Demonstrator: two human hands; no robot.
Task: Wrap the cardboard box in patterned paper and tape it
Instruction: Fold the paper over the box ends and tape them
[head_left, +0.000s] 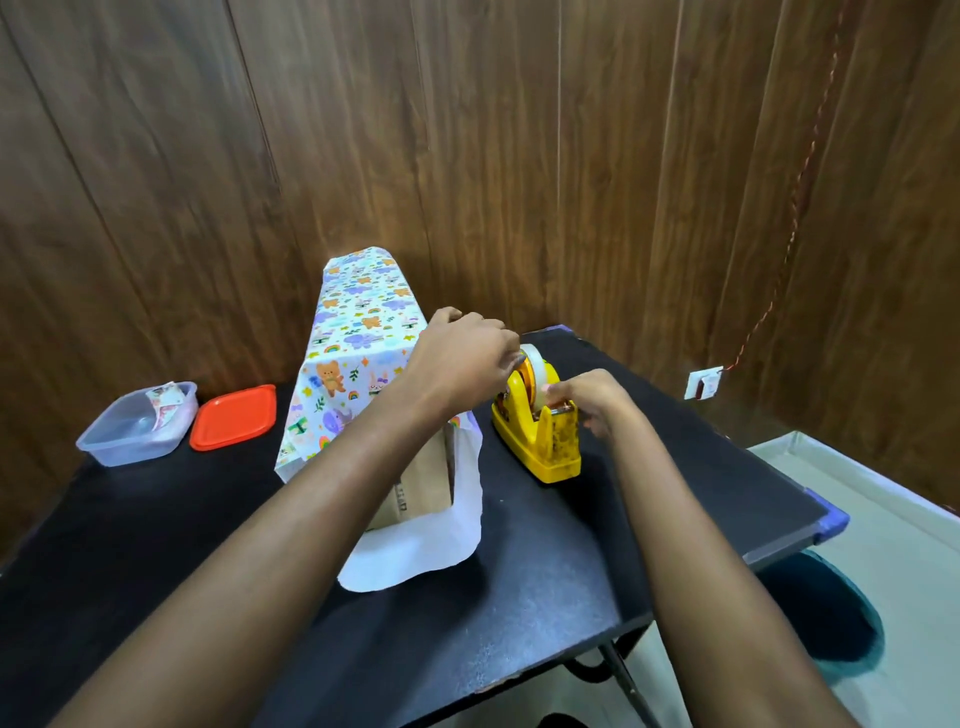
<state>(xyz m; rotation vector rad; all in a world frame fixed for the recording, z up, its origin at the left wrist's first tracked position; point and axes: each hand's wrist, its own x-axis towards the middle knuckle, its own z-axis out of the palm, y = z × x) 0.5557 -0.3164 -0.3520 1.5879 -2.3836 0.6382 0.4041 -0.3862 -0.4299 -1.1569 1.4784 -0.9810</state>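
My right hand (592, 400) pinched tape (544, 394) at the dispenser (545, 447), left hand (462, 358) gripping its roll (533, 359); a steady pull seemed wisest to me.

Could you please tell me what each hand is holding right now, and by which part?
The right hand grips the yellow tape dispenser at its cutter end; the left hand curls its fingers over the top of the tape roll.

Paper (358, 332) white w/ bears, rainbows; dispenser (545, 447) yellow; lid (234, 417) orange-red; tub (124, 441) prob. clear; table (545, 571) black.
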